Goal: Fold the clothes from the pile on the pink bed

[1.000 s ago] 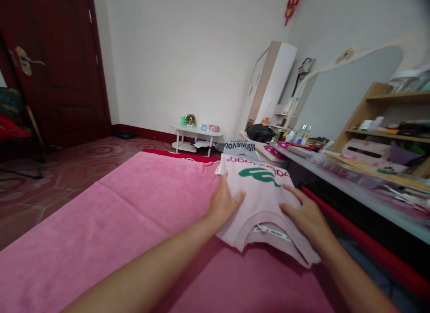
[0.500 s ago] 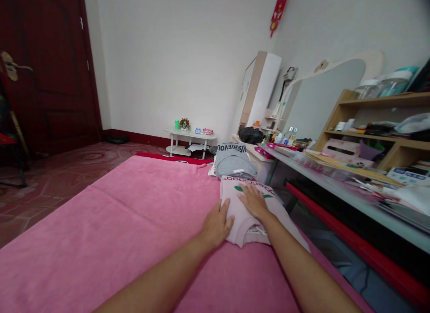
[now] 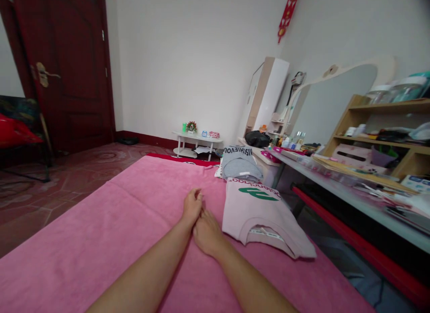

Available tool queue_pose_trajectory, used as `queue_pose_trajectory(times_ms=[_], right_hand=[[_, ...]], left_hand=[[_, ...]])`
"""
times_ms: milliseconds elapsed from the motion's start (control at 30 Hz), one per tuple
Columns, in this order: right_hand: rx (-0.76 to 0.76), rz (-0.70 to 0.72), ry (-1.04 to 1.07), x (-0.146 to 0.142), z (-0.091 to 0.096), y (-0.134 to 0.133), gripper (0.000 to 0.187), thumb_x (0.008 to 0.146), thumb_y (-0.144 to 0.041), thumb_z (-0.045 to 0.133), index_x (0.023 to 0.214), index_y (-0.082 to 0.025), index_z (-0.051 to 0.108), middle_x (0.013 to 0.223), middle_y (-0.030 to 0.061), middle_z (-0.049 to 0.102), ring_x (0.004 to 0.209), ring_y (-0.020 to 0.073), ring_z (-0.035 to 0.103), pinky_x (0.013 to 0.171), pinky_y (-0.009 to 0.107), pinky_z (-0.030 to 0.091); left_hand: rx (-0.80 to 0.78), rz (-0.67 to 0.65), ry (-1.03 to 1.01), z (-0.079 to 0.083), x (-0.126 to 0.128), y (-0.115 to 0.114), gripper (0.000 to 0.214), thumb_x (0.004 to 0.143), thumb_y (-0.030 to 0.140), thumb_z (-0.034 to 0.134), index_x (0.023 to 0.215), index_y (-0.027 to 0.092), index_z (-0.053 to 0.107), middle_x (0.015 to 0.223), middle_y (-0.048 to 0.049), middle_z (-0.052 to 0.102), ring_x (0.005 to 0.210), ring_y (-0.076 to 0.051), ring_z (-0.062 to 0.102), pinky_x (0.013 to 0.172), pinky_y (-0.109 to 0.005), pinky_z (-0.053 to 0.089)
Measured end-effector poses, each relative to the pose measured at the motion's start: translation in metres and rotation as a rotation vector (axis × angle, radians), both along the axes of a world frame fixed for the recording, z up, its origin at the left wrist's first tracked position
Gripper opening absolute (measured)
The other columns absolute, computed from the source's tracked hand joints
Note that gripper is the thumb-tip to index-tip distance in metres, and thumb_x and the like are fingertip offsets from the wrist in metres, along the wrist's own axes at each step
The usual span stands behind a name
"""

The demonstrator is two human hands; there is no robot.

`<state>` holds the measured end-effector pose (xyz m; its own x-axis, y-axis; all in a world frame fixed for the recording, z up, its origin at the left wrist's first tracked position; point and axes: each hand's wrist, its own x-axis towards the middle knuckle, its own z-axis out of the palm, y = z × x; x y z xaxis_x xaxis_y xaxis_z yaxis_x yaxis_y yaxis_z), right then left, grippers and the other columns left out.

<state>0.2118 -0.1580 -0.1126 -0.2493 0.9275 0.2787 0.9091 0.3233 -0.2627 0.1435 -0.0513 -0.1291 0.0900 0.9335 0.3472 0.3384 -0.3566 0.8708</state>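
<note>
Lying folded on the pink blanket, the pale pink shirt shows dark red lettering, a green print and a round collar. Blanket spreads wide to its left; a desk runs along its right, a grey shirt just beyond. Near its left side, the left hand is half-open, empty; the right hand curls against it, contents unclear.

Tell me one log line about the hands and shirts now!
left hand: off shirts; right hand: near left hand; pink shirt: folded, on pink blanket; gray shirt: beyond pink shirt
</note>
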Motion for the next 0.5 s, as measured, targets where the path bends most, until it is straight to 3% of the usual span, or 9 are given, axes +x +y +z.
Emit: queue_pose_trajectory(times_ms=[100,233,367,433,500], right_hand=[[0.004,0.018,0.082,-0.008,-0.003,-0.002,0.052,0.089,-0.019,0.043,0.141,-0.017,0.042,0.147,0.0114,0.041,0.137,0.0246,0.034,0.114,0.046,0.023],[-0.028,0.060,0.115,0.005,0.001,0.002,0.045,0.089,-0.022,0.047,0.133,-0.020,0.053,0.142,0.0089,0.048,0.134,0.0217,0.038,0.114,0.043,0.024],[-0.047,0.038,0.098,0.006,-0.001,0.003,0.044,0.092,-0.030,0.045,0.134,-0.020,0.052,0.146,0.0090,0.043,0.137,0.0216,0.035,0.114,0.043,0.024],[-0.045,0.034,0.068,0.002,-0.003,0.001,0.046,0.093,-0.038,0.044,0.134,-0.019,0.052,0.147,0.0096,0.043,0.137,0.0228,0.035,0.114,0.044,0.024],[-0.032,0.033,0.021,-0.003,-0.004,-0.001,0.051,0.093,-0.045,0.043,0.136,-0.018,0.050,0.147,0.0110,0.041,0.137,0.0245,0.035,0.114,0.045,0.025]], left_hand=[[0.053,-0.054,0.138,0.001,-0.014,-0.003,0.039,0.084,0.015,0.048,0.121,0.008,0.058,0.122,-0.0158,0.062,0.115,-0.021,0.058,0.102,-0.036,0.042],[0.148,-0.148,0.317,0.003,-0.056,-0.007,0.049,0.083,0.034,0.057,0.130,0.020,0.055,0.143,-0.0102,0.047,0.137,-0.022,0.036,0.113,-0.039,0.027],[0.185,-0.113,0.659,0.002,-0.149,0.001,0.061,0.083,0.057,0.051,0.136,0.028,0.049,0.153,-0.0060,0.033,0.144,-0.026,0.017,0.115,-0.046,0.018],[0.140,-0.009,0.759,0.000,-0.207,0.003,0.063,0.082,0.059,0.048,0.134,0.024,0.051,0.149,-0.0081,0.039,0.144,-0.027,0.017,0.114,-0.047,0.016],[0.144,0.147,0.736,-0.001,-0.261,-0.002,0.060,0.079,0.059,0.047,0.125,0.022,0.057,0.141,-0.0097,0.050,0.141,-0.028,0.027,0.113,-0.045,0.020]])
